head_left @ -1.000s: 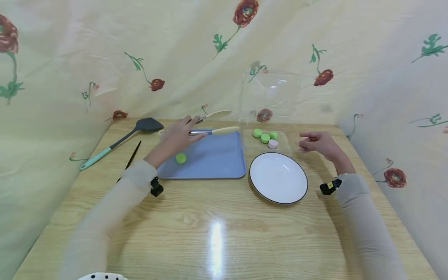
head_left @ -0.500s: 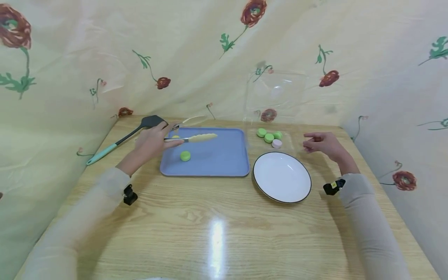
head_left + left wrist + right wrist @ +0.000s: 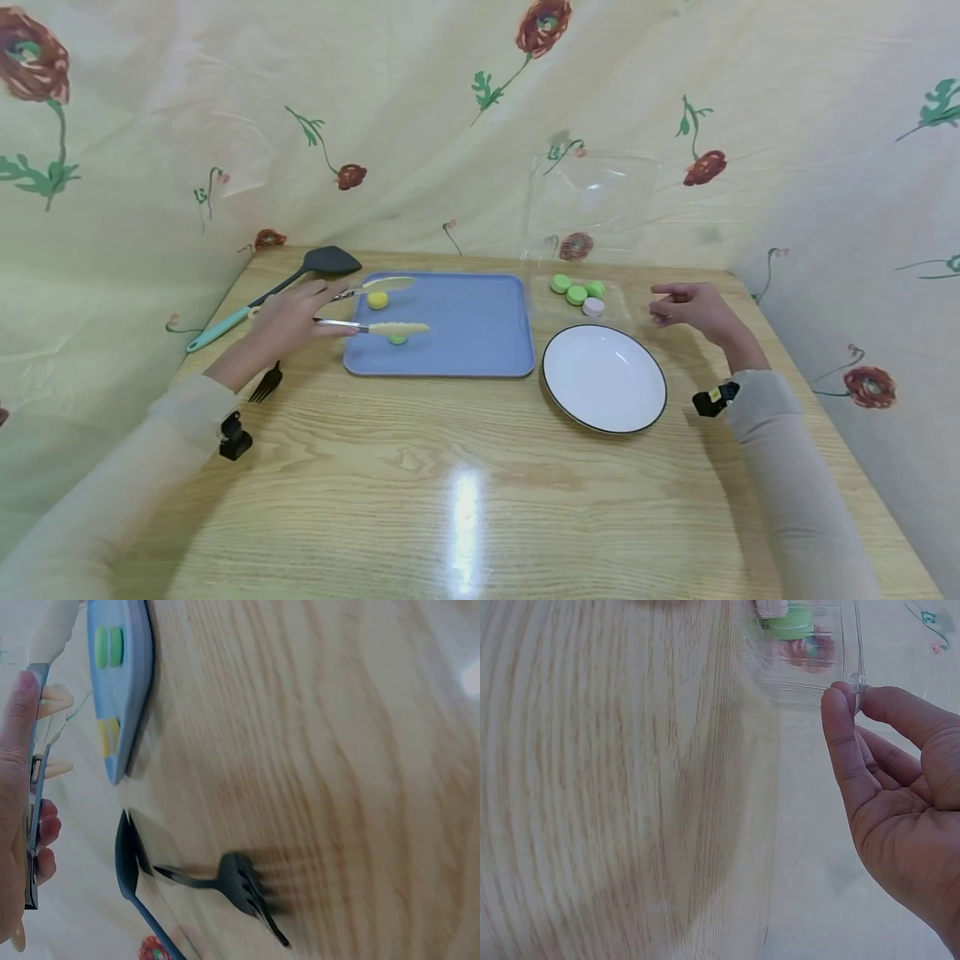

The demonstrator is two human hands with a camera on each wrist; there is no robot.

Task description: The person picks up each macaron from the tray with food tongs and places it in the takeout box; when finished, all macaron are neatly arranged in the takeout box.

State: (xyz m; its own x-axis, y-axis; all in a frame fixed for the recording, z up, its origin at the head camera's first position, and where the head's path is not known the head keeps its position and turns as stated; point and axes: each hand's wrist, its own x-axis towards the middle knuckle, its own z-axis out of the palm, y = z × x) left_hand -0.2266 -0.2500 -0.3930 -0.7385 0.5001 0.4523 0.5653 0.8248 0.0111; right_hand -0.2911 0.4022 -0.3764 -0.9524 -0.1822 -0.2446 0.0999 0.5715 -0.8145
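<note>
My left hand (image 3: 281, 325) grips a pair of tongs (image 3: 399, 328), its cream tips spread apart over the left part of a blue tray (image 3: 465, 325). On that tray lie a yellow macaron (image 3: 378, 300) and a green macaron (image 3: 109, 646), partly covered by the lower tip in the head view. Nothing sits between the tips. My right hand (image 3: 693, 312) hovers right of a clear plastic box (image 3: 615, 292), fingers loosely bent and holding nothing I can make out. Several green macarons (image 3: 577, 295) and a pale pink macaron (image 3: 593, 307) are in the box.
A white dark-rimmed plate (image 3: 604, 379) stands in front of the box. Left of the tray lie a turner (image 3: 333, 260) with a mint handle and a black fork (image 3: 266, 383). The box's raised lid (image 3: 592, 200) leans near the floral cloth behind.
My left hand has moved left and nearer with the tongs, from above the tray's middle to its left side. The fork has come into fuller view. My right hand stays in place.
</note>
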